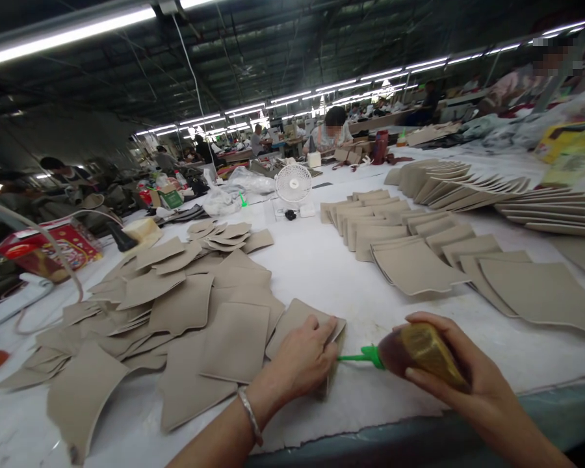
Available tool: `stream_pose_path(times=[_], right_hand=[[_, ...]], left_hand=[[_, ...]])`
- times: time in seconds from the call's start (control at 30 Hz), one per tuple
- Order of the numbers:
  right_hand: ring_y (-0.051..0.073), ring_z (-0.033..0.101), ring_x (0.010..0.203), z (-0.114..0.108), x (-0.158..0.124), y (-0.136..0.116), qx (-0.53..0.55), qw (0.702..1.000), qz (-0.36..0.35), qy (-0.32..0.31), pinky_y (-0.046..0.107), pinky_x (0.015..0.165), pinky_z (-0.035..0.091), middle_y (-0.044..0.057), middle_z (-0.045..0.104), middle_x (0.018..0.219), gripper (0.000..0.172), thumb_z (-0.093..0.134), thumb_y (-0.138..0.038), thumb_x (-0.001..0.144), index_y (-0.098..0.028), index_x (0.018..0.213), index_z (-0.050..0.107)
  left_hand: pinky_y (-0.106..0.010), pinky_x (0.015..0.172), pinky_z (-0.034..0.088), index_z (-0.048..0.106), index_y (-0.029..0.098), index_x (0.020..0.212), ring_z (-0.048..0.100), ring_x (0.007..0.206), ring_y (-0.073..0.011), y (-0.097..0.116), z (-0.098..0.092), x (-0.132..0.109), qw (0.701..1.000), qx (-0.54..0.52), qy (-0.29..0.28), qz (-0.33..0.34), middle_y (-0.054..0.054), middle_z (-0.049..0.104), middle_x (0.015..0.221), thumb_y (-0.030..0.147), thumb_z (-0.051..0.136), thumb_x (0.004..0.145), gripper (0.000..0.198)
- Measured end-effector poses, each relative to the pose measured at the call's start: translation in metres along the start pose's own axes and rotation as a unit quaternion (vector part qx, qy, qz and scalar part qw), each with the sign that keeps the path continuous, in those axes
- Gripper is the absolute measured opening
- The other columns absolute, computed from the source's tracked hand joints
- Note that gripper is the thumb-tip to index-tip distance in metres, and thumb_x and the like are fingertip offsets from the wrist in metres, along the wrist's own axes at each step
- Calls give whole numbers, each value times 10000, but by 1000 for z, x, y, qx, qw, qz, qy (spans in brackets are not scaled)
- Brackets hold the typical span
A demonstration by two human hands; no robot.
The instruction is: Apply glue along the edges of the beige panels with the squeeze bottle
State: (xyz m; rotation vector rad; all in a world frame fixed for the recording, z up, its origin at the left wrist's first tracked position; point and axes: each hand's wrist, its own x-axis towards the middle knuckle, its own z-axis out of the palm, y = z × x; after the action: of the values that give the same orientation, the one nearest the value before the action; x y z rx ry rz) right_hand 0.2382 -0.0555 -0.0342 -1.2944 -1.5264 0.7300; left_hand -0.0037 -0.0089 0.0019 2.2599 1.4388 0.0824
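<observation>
My left hand (306,359) lies on a beige cut piece (292,322) near the table's front edge, fingers curled and pressing it flat. My right hand (463,383) grips a brownish glue bottle (419,351) lying sideways. Its green nozzle (358,357) points left at the edge of the piece, right beside my left fingers. A silver bracelet (250,416) sits on my left wrist.
A loose heap of beige pieces (175,305) covers the left of the white table (316,266). Overlapping rows of beige pieces (419,247) lie at right. A small white fan (294,185) stands behind. A red box (49,250) sits far left. Other people work at tables beyond.
</observation>
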Motion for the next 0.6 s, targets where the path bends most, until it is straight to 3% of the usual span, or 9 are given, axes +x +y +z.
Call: stream_pose_path(times=[0.5,0.6], right_hand=[[270,624,970,6,-16,-2,65,997,37,-4,303,846,495,29,611,1113,516,727,-517,734,-289,1171,574],[278,598,1012,6,-13,-3,40,998,40,14,339,898,458,33,591,1142,496,720,-525,752,-292,1157,555]], left_hand=[[-332,866,446,394,270,1439,595,931,-237,-1,2,-2,1000,5,3,0,-66,543,1067,333,294,938,515],[-321,851,446,403,279,1428,595,916,-229,-1,1,-2,1000,6,4,-5,-60,542,1061,337,298,938,505]])
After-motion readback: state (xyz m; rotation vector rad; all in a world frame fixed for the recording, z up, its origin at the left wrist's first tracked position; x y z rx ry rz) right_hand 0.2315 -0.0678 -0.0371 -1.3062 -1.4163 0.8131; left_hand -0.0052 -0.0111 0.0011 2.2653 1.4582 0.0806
